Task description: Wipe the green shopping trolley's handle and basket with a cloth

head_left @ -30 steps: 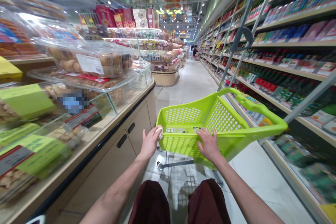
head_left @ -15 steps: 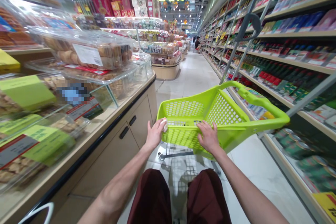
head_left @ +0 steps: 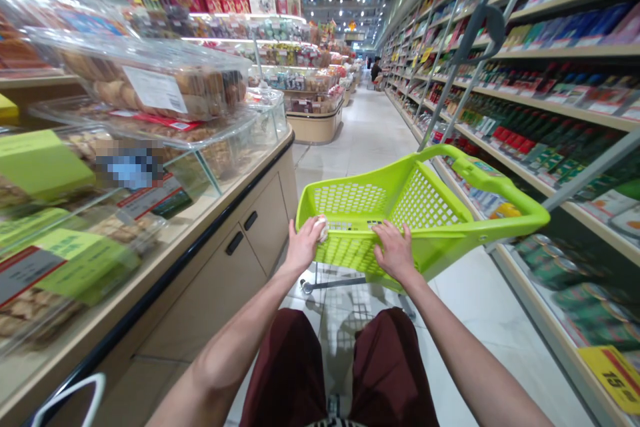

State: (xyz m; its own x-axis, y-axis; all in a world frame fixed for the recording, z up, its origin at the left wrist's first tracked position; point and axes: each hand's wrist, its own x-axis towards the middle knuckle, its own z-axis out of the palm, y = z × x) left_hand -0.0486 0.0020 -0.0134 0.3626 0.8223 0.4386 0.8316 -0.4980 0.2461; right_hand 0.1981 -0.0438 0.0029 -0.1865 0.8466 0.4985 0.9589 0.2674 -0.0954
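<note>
A bright green plastic shopping cart (head_left: 443,253) stands crosswise in front of my knees, its handle (head_left: 525,217) toward the right. My left hand (head_left: 303,245) is closed on a crumpled white cloth or tissue (head_left: 323,228), which it presses to the near rim by the left end. Farther right, my right hand (head_left: 396,251) grips the same rim, fingers hooked over the edge and thumb outside. Through the mesh walls the basket floor partly shows.
On the left runs a display counter (head_left: 260,240) with glass edges, bearing clear boxes of pastries (head_left: 165,83). Tall stepped shelving (head_left: 565,107) with a grey ladder (head_left: 445,107) lines the right. Pale floor tiles (head_left: 363,127) lead toward a distant person (head_left: 376,71).
My left hand has slid a little to the right along the cart rim with the white wad. My right hand keeps its place on the rim. The view has shifted slightly.
</note>
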